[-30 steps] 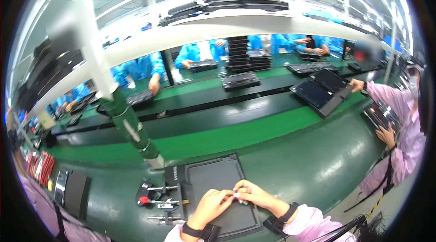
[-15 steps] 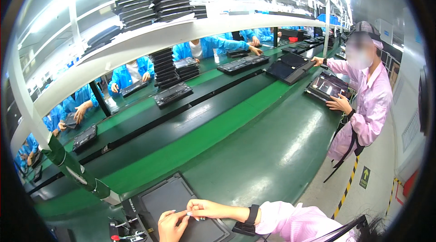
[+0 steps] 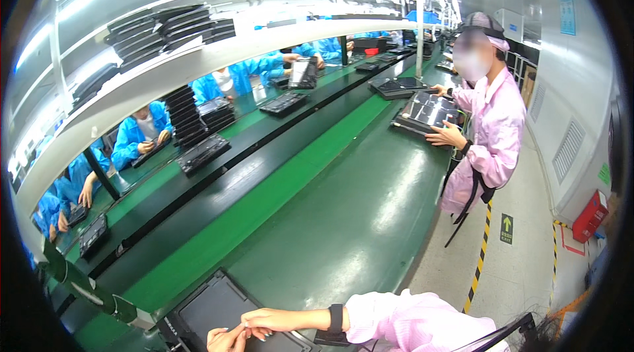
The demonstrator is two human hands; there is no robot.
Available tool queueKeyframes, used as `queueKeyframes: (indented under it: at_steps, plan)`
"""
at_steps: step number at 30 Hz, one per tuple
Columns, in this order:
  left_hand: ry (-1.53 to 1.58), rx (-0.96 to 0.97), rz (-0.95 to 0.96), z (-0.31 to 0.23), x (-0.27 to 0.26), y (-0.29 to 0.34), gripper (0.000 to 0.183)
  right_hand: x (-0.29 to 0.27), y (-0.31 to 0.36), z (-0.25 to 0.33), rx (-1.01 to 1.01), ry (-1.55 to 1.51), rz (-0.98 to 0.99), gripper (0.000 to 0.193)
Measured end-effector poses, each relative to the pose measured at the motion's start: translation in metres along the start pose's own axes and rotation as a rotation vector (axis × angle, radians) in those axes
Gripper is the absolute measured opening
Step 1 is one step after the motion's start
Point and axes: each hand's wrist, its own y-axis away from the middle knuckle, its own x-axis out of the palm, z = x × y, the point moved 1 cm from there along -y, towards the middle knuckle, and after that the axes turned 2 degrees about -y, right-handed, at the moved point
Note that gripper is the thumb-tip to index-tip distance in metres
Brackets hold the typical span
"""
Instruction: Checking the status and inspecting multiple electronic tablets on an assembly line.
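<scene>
My right hand reaches in from the lower right, in a pink sleeve with a black wrist strap. Its fingertips are pinched together against those of my left hand, which is partly cut off by the lower edge. Something small and whitish shows at the meeting fingertips, too small to name. Both hands are above a flat dark grey panel in a black frame, lying on the green bench. I cannot tell whether they touch it.
A co-worker in pink on the right holds a flat device at the bench. A conveyor line carries several black panels. Across it, people in blue handle similar panels. A green-wrapped post rises to my left. Overhead, a white shelf bears stacked panels.
The view has swung right, so the scene shifts left. My hands stay pinched together. The pink co-worker's far hand has drawn back to the device, and a panel is raised across the line.
</scene>
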Motion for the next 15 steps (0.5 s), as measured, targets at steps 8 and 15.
queueKeyframes:
  at_steps: [8, 15]
  plan:
    - [0.186, -0.237, 0.085, 0.019, 0.010, 0.013, 0.014, 0.008, 0.004, 0.003, -0.011, 0.030, 0.099, 0.047]
    - [-0.064, 0.145, -0.084, -0.005, -0.008, 0.008, 0.020, 0.007, 0.004, -0.011, 0.065, 0.067, 0.127, 0.053]
